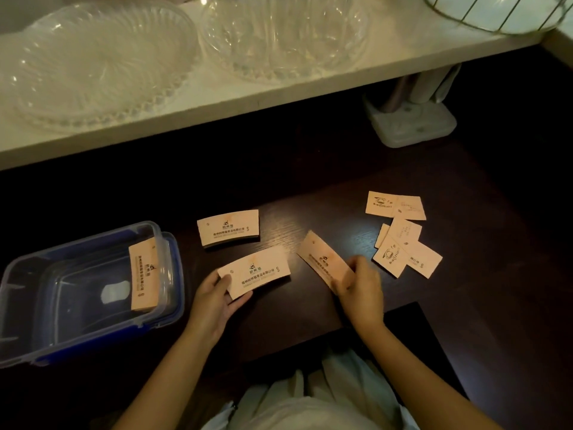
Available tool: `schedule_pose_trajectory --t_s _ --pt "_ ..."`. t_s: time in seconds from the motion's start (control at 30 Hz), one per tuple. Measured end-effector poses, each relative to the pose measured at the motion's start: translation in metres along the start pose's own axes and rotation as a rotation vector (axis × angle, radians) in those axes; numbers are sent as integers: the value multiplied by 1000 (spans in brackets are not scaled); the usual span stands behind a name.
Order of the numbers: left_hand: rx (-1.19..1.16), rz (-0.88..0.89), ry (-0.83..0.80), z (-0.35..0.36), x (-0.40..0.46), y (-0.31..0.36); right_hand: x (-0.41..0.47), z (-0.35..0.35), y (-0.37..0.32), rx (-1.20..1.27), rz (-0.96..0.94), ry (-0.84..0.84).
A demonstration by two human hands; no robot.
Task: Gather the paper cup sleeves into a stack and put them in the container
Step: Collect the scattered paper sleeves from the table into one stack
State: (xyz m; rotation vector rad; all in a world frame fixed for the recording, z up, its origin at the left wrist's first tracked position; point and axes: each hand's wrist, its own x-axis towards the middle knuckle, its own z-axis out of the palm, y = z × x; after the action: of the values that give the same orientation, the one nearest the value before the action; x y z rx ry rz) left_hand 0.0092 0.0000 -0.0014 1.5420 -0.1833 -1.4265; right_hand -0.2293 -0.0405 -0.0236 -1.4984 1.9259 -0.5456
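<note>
Tan printed paper cup sleeves lie on a dark table. My left hand grips one sleeve by its left end. With its fingers closed, my right hand holds the near end of another sleeve that lies at an angle. A small stack of sleeves rests behind my left hand. Several loose sleeves are scattered to the right. A clear container with a blue rim stands at the left, with a few sleeves leaning against its right wall.
A white shelf overhangs the back of the table and carries two clear glass dishes and a wire basket. A pale plastic stand sits under the shelf at the right.
</note>
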Motion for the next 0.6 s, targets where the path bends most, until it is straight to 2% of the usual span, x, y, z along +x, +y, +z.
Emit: schedule_pose_trajectory --t_s 0.1,0.2,0.3,0.47,0.53,0.6 --pt "-11 -6 1 7 0 3 2 -21 -3 449 44 28" --pt "-3 -3 -43 21 -2 4 8 -44 -9 777 78 -163" --pt "7 -12 -134 43 -3 3 11 -51 -15 713 10 -298" --pt "131 -4 -296 71 -9 -9 9 -40 -12 514 -15 -255" --pt "147 -5 -286 76 -8 -13 11 -41 -2 463 2 -190" --pt "112 -17 -283 81 -5 -14 18 -51 13 447 45 -33"
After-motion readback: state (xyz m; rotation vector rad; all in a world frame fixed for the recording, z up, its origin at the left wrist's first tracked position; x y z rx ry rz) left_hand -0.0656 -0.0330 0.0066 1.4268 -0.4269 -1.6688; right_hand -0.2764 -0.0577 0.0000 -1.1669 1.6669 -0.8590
